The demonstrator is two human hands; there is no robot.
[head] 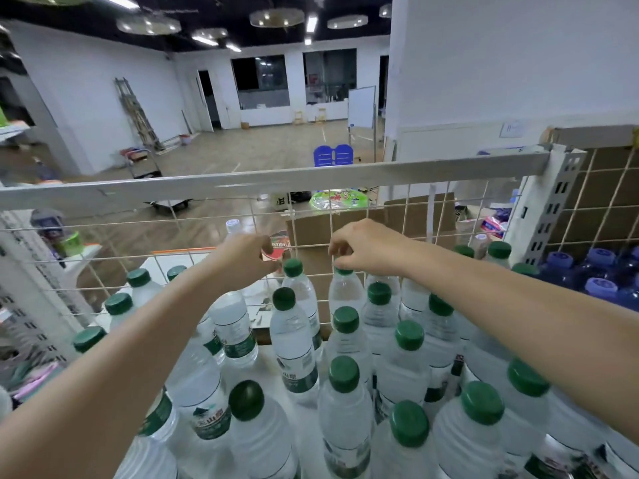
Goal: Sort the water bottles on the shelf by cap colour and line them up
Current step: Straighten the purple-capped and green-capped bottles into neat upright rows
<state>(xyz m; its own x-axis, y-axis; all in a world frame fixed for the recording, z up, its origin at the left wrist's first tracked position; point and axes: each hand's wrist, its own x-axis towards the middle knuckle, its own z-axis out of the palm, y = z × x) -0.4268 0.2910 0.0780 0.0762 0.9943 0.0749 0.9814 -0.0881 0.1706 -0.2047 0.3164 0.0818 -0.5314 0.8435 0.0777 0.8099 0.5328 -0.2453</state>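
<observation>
Head view: right hand [368,248] fingers pinching a green-capped bottle [345,292], left hand [247,259] fingers curled, their hold unclear.

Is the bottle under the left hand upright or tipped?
Tipped: the bottle leans, its top gripped by the left hand, unlike upright neighbours.

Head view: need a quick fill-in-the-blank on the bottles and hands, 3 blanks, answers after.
1. Most bottles on the shelf under the hands have caps coloured ____.
2. The right hand has its grip on the cap of a bottle in the row nearest the ____ mesh.
3. The bottles beyond the slotted post, on the person's right, have caps coloured ____.
The left hand holds another bottle by its top.

Answers: green; wire; blue
</observation>
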